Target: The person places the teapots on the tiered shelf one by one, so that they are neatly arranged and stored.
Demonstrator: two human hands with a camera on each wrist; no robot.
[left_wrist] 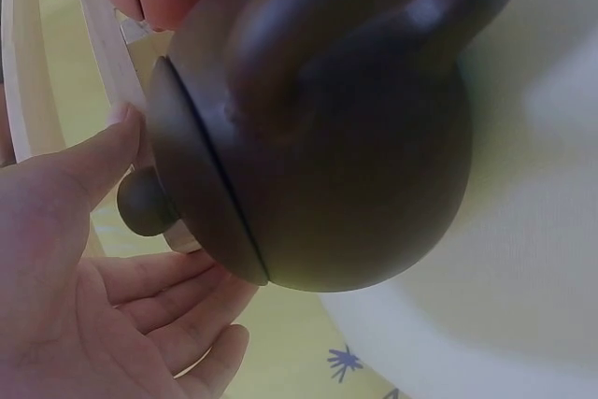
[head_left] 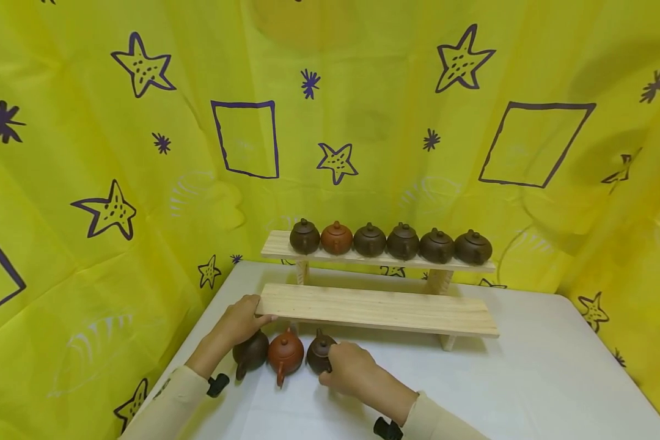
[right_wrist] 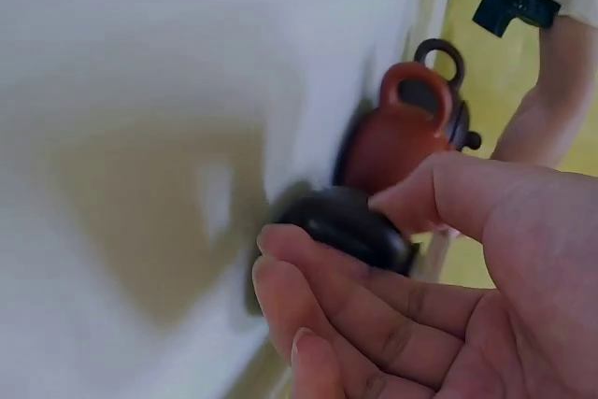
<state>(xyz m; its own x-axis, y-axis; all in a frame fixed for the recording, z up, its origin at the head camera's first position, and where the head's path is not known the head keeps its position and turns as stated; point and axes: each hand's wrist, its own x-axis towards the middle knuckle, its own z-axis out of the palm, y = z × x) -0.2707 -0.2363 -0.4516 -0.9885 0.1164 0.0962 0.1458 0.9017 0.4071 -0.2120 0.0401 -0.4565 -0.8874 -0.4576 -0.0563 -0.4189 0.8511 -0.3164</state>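
Note:
On the white table (head_left: 500,385) three teapots stand in front of a two-tier wooden stand. My left hand (head_left: 243,321) holds the left end of the lower shelf (head_left: 374,307), its thumb along the front edge. Right below that hand is a dark brown teapot (head_left: 250,353), its handle toward me; it fills much of the left wrist view. Beside it stands a reddish teapot (head_left: 286,354). With curled fingers and thumb, my right hand (head_left: 352,371) grips the right side of another dark teapot (head_left: 319,354), whose handle is hidden behind the hand.
Several teapots line the upper shelf (head_left: 280,243), one of them a reddish teapot (head_left: 337,238) among dark ones. Behind the table hangs a yellow patterned curtain (head_left: 374,122), which also covers both sides.

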